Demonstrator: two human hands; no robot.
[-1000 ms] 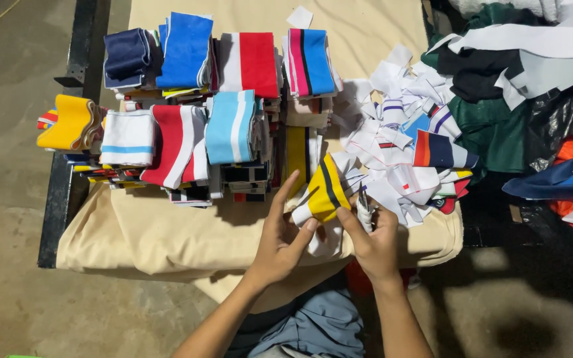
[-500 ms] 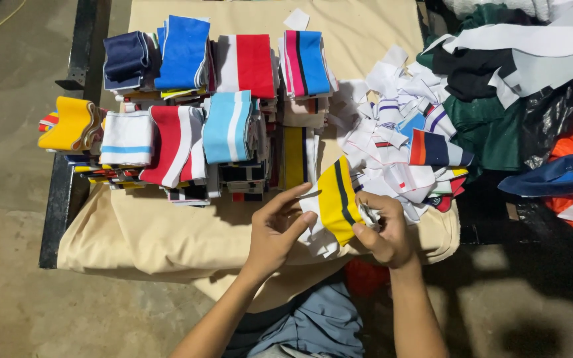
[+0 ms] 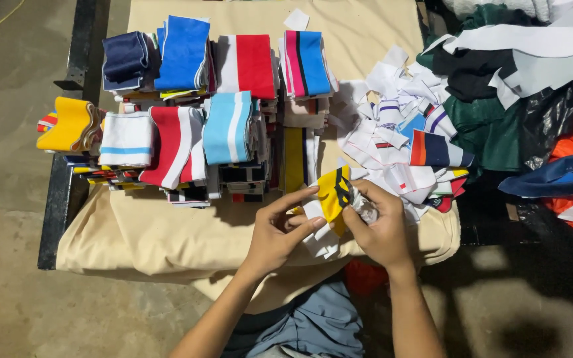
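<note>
Head view, single entry.

Item held: yellow knit strip (image 3: pixel 333 194) with dark stripes, a white piece (image 3: pixel 318 232) hanging below it. Position: above the near edge of the table (image 3: pixel 134 232), right of centre. Long axis runs roughly upright, leaning slightly toward the far right corner.

Left hand (image 3: pixel 278 233): fingers closed lightly, thumb and forefinger pinching the strip's left edge. The strip lies up and right of the palm.

Right hand (image 3: pixel 381 229): fingers curled shut round the strip's right side, with crumpled white fabric bunched in the grip. The strip lies up and left of this palm. Both hands touch it; neither is nearer.

Adjacent stock: folded stacks (image 3: pixel 180 113) of striped bands, far and left of the hands; loose heap (image 3: pixel 399 126) of white scraps along the right edge; dark green cloth (image 3: pixel 492 126) beyond that edge.
</note>
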